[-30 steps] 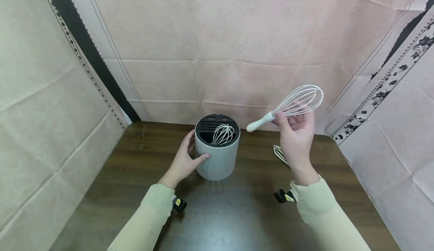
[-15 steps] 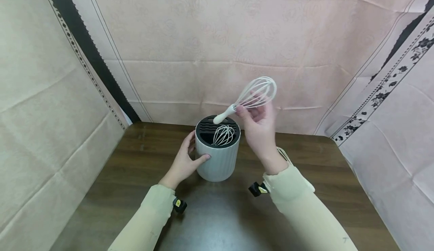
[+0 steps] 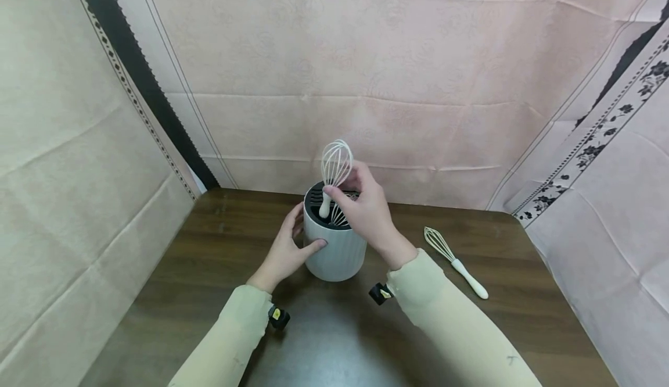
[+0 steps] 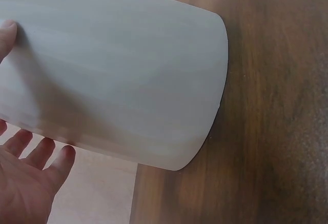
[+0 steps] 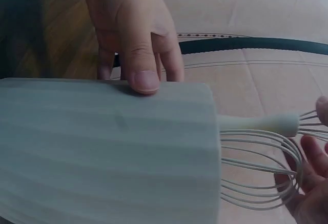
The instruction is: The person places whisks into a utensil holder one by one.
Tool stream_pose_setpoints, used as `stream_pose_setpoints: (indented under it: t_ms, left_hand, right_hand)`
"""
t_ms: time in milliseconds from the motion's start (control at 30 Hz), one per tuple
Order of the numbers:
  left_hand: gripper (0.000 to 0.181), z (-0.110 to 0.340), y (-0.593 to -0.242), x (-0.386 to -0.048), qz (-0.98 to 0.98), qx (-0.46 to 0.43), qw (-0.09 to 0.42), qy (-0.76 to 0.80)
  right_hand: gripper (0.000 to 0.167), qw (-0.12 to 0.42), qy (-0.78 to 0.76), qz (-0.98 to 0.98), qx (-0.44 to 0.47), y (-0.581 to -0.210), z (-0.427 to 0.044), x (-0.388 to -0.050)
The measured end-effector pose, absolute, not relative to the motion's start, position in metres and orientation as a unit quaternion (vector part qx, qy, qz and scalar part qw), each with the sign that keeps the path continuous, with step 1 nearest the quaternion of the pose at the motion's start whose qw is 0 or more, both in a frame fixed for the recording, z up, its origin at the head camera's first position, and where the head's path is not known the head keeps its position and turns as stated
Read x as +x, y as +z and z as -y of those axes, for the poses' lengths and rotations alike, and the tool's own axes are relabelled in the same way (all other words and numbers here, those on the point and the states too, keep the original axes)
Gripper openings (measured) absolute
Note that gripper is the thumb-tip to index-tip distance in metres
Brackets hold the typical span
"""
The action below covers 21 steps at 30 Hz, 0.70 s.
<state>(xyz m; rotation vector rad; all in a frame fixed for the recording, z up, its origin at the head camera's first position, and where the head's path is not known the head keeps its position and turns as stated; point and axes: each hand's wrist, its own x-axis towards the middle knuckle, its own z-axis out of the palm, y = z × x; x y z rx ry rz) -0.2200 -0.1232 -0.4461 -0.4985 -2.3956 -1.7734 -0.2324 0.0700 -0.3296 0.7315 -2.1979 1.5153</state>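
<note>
A grey ribbed utensil holder [image 3: 335, 262] with a black slotted top stands on the table. My left hand [image 3: 284, 253] grips its left side, thumb at the front and fingers round the side. With my right hand [image 3: 368, 210] I pinch a white whisk [image 3: 337, 163] near the base of its wires. That whisk's handle [image 5: 256, 125] points down into the opening. Beside it, the wire loops of another whisk [image 5: 261, 183] stick out of the holder; its handle is hidden inside. On the table to the right lies a third whisk [image 3: 455, 262], handle towards me.
The brown wooden table [image 3: 209, 317] has its back edge just behind the holder. Pale cloth walls [image 3: 392, 56] surround it at the back and on both sides. A small black camera sits at each wrist.
My right hand has carried the whisk leftward and down, turning it upright with its handle in the holder's opening. The third whisk has come into full view. My left hand stays on the holder.
</note>
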Motion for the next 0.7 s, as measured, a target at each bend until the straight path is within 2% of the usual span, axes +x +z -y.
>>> stream_pose_setpoints:
  t_ms: [133,400,533,700]
  left_hand:
    - [0.091,0.122,-0.432,-0.210,0.795,-0.168,0.056,-0.580]
    - [0.089,0.122,-0.428,-0.208,0.799,-0.172,0.055,-0.573]
    - [0.090,0.122,-0.431,-0.211,0.802,-0.170,0.054,-0.571]
    - [0.094,0.125,-0.455,-0.227,0.802,-0.167,0.061,-0.570]
  right_hand:
    - [0.045,0.175,0.495,0.814,0.248,-0.332,-0.065,-0.234]
    - [0.042,0.163,0.397,0.879,0.206,-0.337,-0.059,-0.237]
    - [0.040,0.164,0.346,0.904,0.190,-0.335,-0.057,-0.237]
    - [0.041,0.171,0.292,0.922,0.185,-0.334,-0.057,-0.236]
